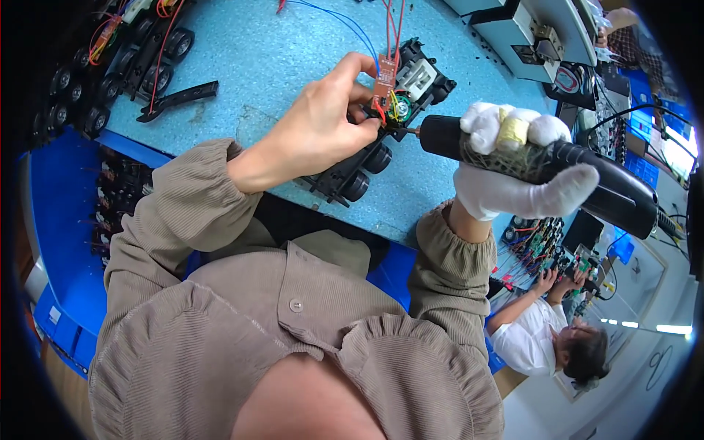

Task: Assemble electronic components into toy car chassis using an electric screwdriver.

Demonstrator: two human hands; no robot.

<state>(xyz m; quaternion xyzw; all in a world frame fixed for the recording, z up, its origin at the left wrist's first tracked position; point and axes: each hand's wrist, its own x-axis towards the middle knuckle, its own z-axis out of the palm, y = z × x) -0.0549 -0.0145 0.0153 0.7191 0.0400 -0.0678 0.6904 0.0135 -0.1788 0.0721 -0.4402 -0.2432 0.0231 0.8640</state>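
A black toy vehicle chassis [339, 180] with dark wheels lies on the blue worktop, slanting from lower left to upper right. Over its middle sits a small reddish-brown circuit board [383, 82] with red and blue wires. My bare left hand [323, 117] is closed at the chassis beside the board, thumb and fingers pinched in; its fingertips are partly hidden. In a white glove with bare-looking wrist, my right hand [513, 187] grips a black electric screwdriver [609, 187]. The driver lies nearly level, its thin bit pointing left and reaching the chassis near my left thumb.
At the far left stand several wheeled chassis [132, 66] with wires. A loose black plastic strip [180, 100] lies near them. Blue bins [62, 198] are at the left edge. Grey metal equipment [513, 40] stands back right. A co-worker [532, 334] handles circuit boards at right.
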